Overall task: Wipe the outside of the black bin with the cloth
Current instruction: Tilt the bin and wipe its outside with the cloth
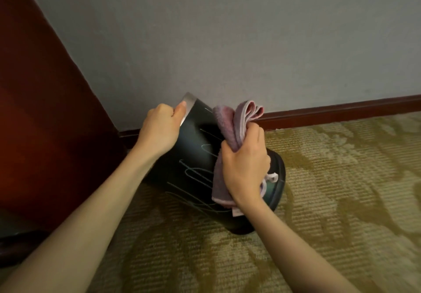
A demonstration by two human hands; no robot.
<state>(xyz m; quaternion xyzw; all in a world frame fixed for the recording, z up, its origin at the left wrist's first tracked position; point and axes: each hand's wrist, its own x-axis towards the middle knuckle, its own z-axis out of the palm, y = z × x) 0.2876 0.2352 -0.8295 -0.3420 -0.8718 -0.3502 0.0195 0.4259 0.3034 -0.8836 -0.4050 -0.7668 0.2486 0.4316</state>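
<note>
The black bin [196, 153] is tipped over on the carpet, its silver-rimmed mouth pointing up and left toward the wall and its base toward the lower right. Scribbled light marks show on its side. My left hand [160, 128] grips the silver rim, thumb on the outside. My right hand [246, 169] holds a bunched pink-purple cloth [230, 128] against the bin's upper side; folds of cloth stick out above and below my fist.
A dark red wooden panel [45, 110] stands at the left, close to the bin's mouth. A grey wall [227, 42] with a dark red skirting board [341, 108] runs behind. Patterned beige carpet [341, 190] spreads to the right and front.
</note>
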